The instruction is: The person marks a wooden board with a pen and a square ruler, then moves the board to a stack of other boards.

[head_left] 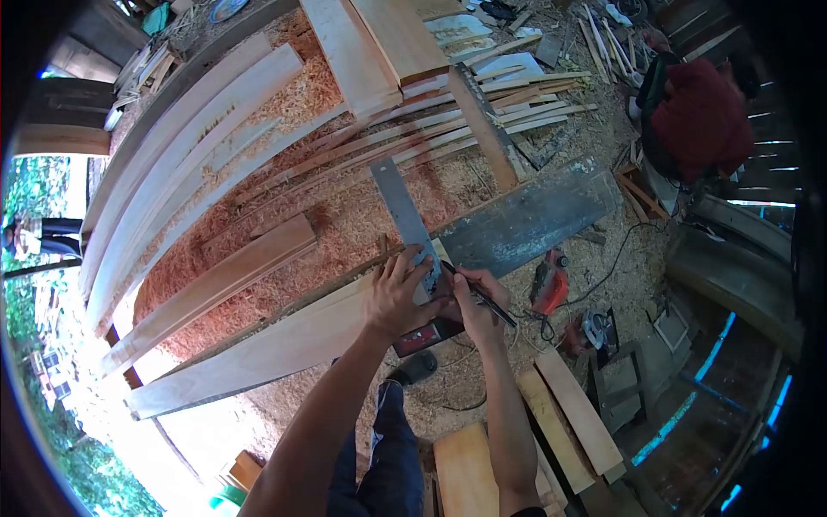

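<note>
A flat metal blade, like that of a square (pixel 399 202), lies across the end of a long pale board (pixel 267 349). My left hand (pixel 398 293) presses on the blade with its fingers spread. Close beside it, my right hand (pixel 481 306) is closed around a dark pen (pixel 493 303), its tip near the blade's edge. Below my hands a dark object with a red label (pixel 418 338) is partly hidden; I cannot make out what it is. The lower end of the blade is covered by my fingers.
A worn grey plank (pixel 525 220) lies beyond my right hand. Long boards (pixel 194 129) and wood shavings (pixel 284 267) spread ahead. A red-and-black power tool (pixel 550 283) with a cord sits at the right. Another person (pixel 702 121) crouches at the upper right.
</note>
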The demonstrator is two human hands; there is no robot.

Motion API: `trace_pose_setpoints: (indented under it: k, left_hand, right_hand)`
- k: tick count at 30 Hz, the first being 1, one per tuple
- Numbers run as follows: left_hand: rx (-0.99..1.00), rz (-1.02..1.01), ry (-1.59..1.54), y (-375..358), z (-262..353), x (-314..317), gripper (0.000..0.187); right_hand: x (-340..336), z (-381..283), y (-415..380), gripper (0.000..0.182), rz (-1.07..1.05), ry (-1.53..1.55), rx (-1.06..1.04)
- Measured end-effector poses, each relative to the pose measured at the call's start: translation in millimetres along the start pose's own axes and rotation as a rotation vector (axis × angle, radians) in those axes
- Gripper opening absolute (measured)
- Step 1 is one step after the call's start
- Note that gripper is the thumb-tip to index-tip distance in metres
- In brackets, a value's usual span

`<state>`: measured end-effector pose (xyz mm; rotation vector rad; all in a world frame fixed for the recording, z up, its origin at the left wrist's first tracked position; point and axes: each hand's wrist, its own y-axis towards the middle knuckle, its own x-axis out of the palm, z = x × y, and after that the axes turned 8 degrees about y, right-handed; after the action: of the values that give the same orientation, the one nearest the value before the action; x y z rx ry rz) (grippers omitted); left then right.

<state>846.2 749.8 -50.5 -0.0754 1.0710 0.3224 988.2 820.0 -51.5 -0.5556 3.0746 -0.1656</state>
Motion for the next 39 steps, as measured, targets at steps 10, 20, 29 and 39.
trace_pose_setpoints:
  k: [10, 20, 29, 39]
  left_hand:
    - [-0.014, -0.044, -0.005, 0.1, 0.1, -0.1, 0.062]
    - [0.015, 0.023, -0.001, 0.3, 2.5, -2.0, 0.062]
    - [0.096, 0.006, 0.037, 0.7, 7.6, 2.5, 0.06]
    - [0.128, 0.148, -0.046, -2.7, -0.2, 31.8, 0.038]
  right_hand:
    - [-0.9, -14.9, 10.0, 0.012, -0.136, -0.184, 0.025]
    - [-37.8, -36.4, -42.1, 0.01, -0.127, -0.243, 0.085]
    - [-25.3, 32.2, -92.3, 0.016, 0.37, 0.411, 0.381]
    - [58.9, 36.8, -110.2, 0.024, 0.664, 0.54, 0.388]
